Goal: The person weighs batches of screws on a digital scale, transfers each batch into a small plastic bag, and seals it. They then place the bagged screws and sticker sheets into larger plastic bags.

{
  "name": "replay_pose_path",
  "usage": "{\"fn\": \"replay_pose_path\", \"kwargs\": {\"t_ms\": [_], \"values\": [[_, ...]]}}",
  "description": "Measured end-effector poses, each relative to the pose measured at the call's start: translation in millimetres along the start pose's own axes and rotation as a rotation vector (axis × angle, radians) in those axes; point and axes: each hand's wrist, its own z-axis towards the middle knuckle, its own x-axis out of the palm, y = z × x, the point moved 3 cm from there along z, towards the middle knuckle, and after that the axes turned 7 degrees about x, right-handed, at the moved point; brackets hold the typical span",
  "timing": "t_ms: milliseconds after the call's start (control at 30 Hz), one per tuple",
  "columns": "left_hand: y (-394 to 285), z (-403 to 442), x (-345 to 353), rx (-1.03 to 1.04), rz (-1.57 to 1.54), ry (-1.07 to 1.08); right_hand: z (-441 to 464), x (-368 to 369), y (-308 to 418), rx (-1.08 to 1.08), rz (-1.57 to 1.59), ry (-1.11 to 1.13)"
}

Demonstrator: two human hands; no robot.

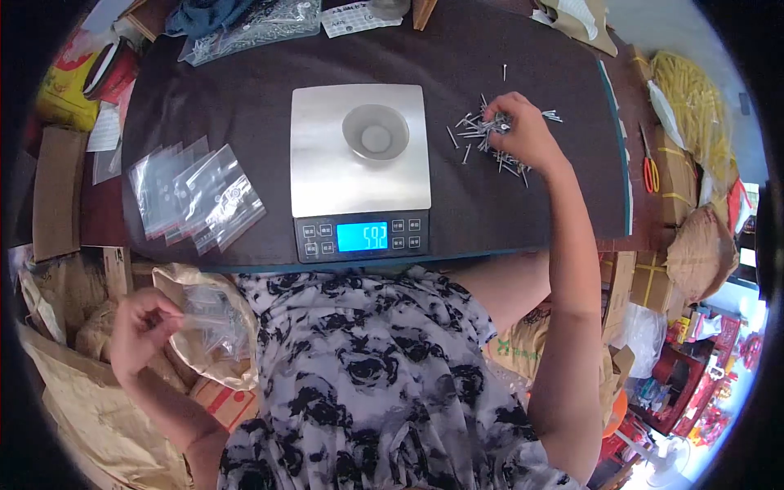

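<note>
My right hand (527, 135) reaches over a loose pile of silver screws (471, 129) on the dark cloth, its fingers curled round some of them. Down at the left, my left hand (145, 331) pinches the edge of a clear plastic bag (202, 322), just above an open paper sack (167, 276) with more clear bags inside. Between the hands stands a digital scale (306, 184), its blue display (362, 237) lit and reading 592. On its steel plate sits a small translucent cup (376, 140).
Several flat zip bags (196, 196) lie fanned out left of the scale. A large bag of metal hardware (261, 33) and a labelled paper (361, 18) are at the back. Orange-handled scissors (651, 173) lie at the right, near cardboard boxes (676, 175).
</note>
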Motion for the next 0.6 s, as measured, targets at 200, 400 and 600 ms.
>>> {"fn": "replay_pose_path", "kwargs": {"t_ms": [200, 400, 600], "values": [[33.4, 6.8, 17.7, 0.026, 0.197, -0.273, 7.7, -14.1, -18.2, 0.096, 0.134, 0.007], [12.0, 40.1, 49.5, 0.15, 0.094, -0.251, 11.7, -28.0, -26.8, 0.126, 0.275, -0.037], [-7.9, 54.2, 63.0, 0.228, 0.15, -0.251, 5.5, -36.5, 70.7, -0.158, 0.361, 0.032]]}}
